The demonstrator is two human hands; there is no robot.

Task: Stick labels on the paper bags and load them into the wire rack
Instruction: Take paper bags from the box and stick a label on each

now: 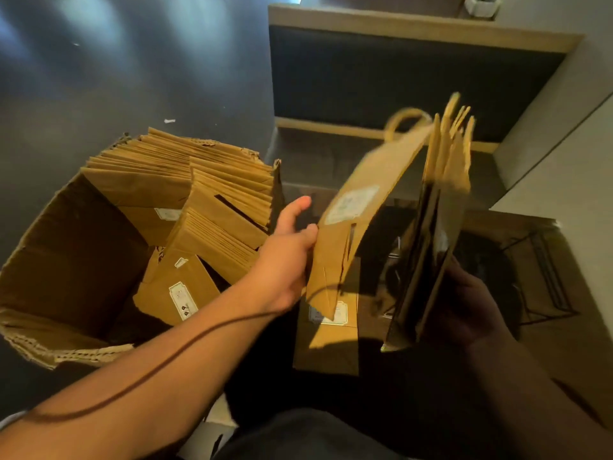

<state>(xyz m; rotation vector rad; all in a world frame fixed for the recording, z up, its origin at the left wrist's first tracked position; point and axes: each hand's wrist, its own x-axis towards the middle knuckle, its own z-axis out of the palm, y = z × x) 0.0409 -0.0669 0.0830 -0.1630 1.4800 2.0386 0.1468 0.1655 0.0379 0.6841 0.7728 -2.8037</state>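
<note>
The left arm reaches forward from the near left, bare to the wrist, and the left hand (288, 250) holds the near edge of a single paper bag (361, 207), thumb raised and apart, the other fingers curled behind the paper. That bag is flat, tilted up and away, blurred, with a pale label (353, 204) on its face and a twisted handle (408, 119) at its far end. The right hand (471, 310) sits in shadow at the near right, clamped round the lower part of a bunch of bags (441, 227) held upright on edge, just right of the single bag; its fingers are too dark to make out singly. Under both hands lies another flat labelled bag (326, 340) on a dark surface. At the left, an open cardboard box (49, 260) on the floor holds many flat bags (185, 174) packed in rows, several showing labels. A wire rack (544, 277) stands at the right, dim, beyond the right hand.
</note>
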